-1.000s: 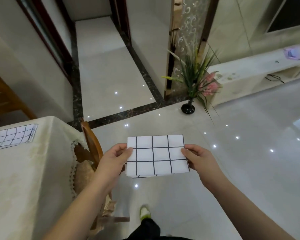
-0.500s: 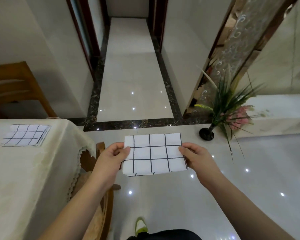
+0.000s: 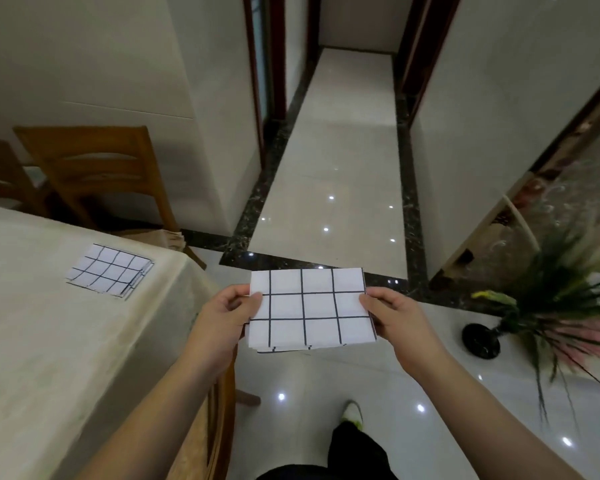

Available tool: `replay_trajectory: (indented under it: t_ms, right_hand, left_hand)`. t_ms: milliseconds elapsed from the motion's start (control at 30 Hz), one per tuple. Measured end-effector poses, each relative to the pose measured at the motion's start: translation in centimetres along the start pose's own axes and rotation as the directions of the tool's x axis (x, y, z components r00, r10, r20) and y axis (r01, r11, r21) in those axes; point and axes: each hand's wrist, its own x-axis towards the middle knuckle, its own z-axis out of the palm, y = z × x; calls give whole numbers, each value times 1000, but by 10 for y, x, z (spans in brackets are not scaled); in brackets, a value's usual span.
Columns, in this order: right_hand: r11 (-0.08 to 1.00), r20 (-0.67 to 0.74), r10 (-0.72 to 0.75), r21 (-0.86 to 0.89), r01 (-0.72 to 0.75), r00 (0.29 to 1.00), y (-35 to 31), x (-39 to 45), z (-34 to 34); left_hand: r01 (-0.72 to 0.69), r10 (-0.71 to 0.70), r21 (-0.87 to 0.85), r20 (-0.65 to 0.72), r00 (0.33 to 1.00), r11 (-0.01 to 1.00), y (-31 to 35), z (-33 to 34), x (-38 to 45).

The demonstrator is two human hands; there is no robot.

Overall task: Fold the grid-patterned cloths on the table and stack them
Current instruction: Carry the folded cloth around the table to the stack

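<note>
A folded white cloth with a black grid (image 3: 310, 310) is held flat in the air over the floor, to the right of the table. My left hand (image 3: 227, 317) pinches its left edge and my right hand (image 3: 394, 315) pinches its right edge. A second folded grid cloth (image 3: 110, 270) lies on the table (image 3: 49, 341), which is covered with a cream tablecloth, near its far right corner.
Wooden chairs (image 3: 94, 171) stand behind the table, and another chair (image 3: 219, 410) is tucked at its right side under my left arm. A black vase with a plant (image 3: 482, 341) stands on the glossy floor at right. A corridor runs ahead.
The view has swung to the left, so the table and its folded cloth now lie closer to the held cloth. Both hands keep the same hold.
</note>
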Motion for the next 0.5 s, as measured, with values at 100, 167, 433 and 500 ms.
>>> replay_trajectory:
  t_ms: [100, 167, 433, 500]
  right_hand:
    - [1000, 70, 9, -6, -9, 998, -16, 48, -6]
    - [1000, 99, 12, -11, -11, 995, -28, 78, -12]
    - [994, 227, 58, -103, -35, 972, -64, 172, -17]
    - [991, 254, 78, -126, -47, 964, -69, 191, -8]
  left_hand:
    - [5, -4, 9, -59, 998, 1000, 10, 17, 26]
    - [22, -25, -31, -109, 994, 999, 16, 30, 45]
    - [42, -60, -75, -263, 963, 996, 31, 60, 100]
    - [31, -60, -101, -297, 953, 994, 34, 58, 112]
